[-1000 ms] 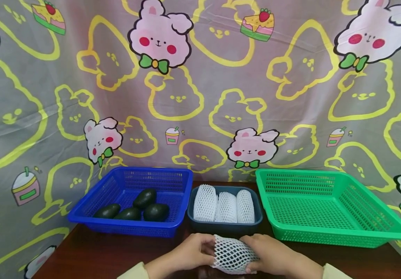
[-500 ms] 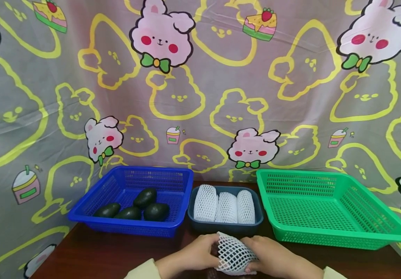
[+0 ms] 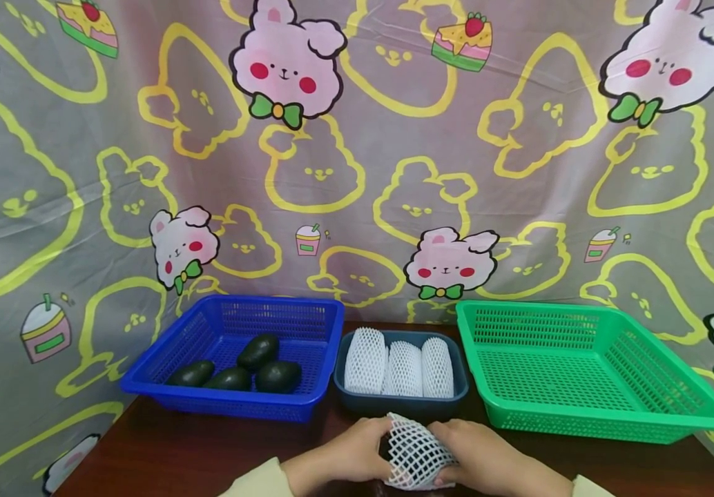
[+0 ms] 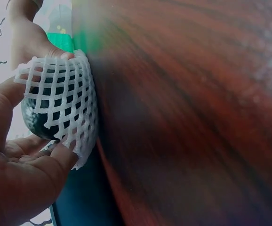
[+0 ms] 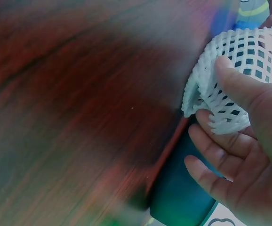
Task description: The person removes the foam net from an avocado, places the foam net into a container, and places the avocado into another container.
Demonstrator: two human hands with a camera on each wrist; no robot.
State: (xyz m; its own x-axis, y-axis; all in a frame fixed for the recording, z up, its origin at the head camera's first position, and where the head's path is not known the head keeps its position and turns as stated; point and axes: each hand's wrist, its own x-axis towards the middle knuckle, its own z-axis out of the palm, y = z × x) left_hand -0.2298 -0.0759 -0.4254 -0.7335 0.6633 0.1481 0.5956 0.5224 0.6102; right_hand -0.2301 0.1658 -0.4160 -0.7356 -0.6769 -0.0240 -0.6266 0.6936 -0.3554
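Observation:
Just in front of the grey tub, a white foam net sleeve (image 3: 419,454) is held between both hands. Inside its mesh sits a dark green avocado (image 4: 36,117), whose end bulges from the sleeve's left opening in the left wrist view. My left hand (image 3: 360,449) grips the avocado at that opening, fingers and thumb around the net's edge. From the other side my right hand (image 3: 478,452) pinches the sleeve (image 5: 242,54) between thumb and fingers; its outer fingers are loosely spread in the right wrist view.
A blue basket (image 3: 233,404) with several avocados (image 3: 278,377) stands at left. The grey tub (image 3: 400,406) in the middle holds more foam net sleeves (image 3: 366,362). At right is a green basket (image 3: 581,414). A patterned cloth (image 3: 357,172) hangs behind the wooden table (image 3: 164,449).
My left hand has shifted slightly right, pressing closer to the sleeve. The sleeve's left end is tilted higher and looks shorter, with dark avocado showing through the mesh. My right hand stays nearly still.

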